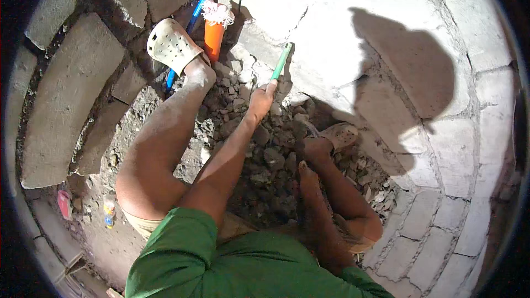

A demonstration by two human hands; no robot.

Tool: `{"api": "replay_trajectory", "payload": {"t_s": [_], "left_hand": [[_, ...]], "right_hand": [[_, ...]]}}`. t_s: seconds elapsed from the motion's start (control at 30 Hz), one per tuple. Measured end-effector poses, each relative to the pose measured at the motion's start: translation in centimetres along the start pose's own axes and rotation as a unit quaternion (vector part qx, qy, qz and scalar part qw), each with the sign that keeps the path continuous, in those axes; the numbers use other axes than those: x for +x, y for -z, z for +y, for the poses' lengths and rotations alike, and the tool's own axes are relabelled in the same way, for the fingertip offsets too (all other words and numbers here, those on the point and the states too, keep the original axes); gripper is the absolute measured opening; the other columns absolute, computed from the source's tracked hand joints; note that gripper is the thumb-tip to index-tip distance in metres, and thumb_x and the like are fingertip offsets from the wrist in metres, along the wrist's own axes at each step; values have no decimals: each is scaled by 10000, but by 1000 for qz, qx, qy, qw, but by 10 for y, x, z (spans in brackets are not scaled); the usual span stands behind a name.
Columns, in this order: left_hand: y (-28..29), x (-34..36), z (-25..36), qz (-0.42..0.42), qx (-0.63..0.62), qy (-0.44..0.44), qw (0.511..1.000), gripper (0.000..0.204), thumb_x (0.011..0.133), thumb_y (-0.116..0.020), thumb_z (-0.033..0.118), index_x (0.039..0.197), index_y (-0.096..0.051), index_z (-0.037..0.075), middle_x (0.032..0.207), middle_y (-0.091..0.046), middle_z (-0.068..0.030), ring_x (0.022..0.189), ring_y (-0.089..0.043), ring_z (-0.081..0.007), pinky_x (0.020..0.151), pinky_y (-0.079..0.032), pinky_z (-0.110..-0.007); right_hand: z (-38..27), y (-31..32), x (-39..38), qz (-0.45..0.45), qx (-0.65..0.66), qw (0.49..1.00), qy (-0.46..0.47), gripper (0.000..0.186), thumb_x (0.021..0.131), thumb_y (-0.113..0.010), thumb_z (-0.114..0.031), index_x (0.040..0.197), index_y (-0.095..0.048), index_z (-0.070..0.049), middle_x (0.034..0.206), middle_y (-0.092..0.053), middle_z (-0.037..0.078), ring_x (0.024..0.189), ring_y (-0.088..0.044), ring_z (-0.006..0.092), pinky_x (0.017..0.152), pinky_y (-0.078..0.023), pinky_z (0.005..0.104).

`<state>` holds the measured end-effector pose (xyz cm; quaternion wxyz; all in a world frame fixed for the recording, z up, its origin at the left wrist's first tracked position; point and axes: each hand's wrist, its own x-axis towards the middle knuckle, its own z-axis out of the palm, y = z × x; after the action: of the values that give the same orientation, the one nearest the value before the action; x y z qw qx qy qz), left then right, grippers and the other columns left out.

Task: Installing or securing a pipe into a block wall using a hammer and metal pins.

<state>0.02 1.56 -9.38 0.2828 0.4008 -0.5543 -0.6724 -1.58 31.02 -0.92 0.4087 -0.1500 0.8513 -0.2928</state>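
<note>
My left hand [261, 102] is closed round the lower end of a slim green rod [282, 62]. The rod slants up and away over pale stone, and its far tip looks darker. My right hand [307, 177] is low beside my right shin, in shadow. Its fingers are hard to make out, and I cannot tell if it holds anything. Between my legs lies a bed of broken stone rubble [262, 160]. Beyond my left foot an orange tapered tube [213, 38] stands with pinkish-white frayed strands [217, 13] at its top. Behind it leans a long blue rod [201, 6].
Large stone slabs [72, 99] with dark gaps curve round at left. Brightly lit stone blocks [450, 149] stretch along the right, crossed by a head-shaped shadow. My feet wear pale perforated clogs [171, 46]. A small bottle [109, 212] and a pink wrapper [64, 204] lie at lower left.
</note>
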Motion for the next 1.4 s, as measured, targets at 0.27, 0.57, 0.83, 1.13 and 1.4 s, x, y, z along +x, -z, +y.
{"api": "replay_trajectory", "payload": {"t_s": [0.27,0.57,0.83,1.13,1.4], "left_hand": [[7,-4,14,53,289,-38,955,610,960,-464,551,959,-648,-32,763,-647,-260,813,-638,-442,723,-497,-492],[2,-5,33,23,273,-70,959,608,969,-427,560,1017,-631,-11,819,-659,-259,836,-631,-460,726,-489,-528],[-12,-45,115,-104,-252,265,925,553,959,-443,604,762,-526,94,560,-426,25,405,-360,-100,379,-329,-297],[13,-10,36,34,153,67,985,784,929,-450,625,828,-672,-120,778,-637,-331,825,-642,-472,759,-475,-493],[14,-12,36,71,296,-28,952,703,948,-420,601,864,-690,-43,825,-656,-289,863,-641,-455,758,-502,-502]], "right_hand": [[-121,71,13,-8,-68,986,151,297,988,-497,-355,1058,-572,-75,936,-637,88,789,-634,276,684,-519,402],[-186,47,95,227,-228,914,245,416,951,-535,-379,975,-634,24,876,-633,317,885,-608,480,732,-483,516],[-112,46,91,109,-32,978,174,468,946,-537,-377,1034,-629,73,902,-644,296,841,-645,441,750,-501,481],[-76,56,21,-7,22,999,49,594,976,-426,-478,934,-598,89,804,-618,159,778,-558,295,715,-434,428],[-107,55,8,99,119,963,220,432,986,-443,-472,863,-578,-80,690,-557,21,513,-479,139,470,-372,302]]}}
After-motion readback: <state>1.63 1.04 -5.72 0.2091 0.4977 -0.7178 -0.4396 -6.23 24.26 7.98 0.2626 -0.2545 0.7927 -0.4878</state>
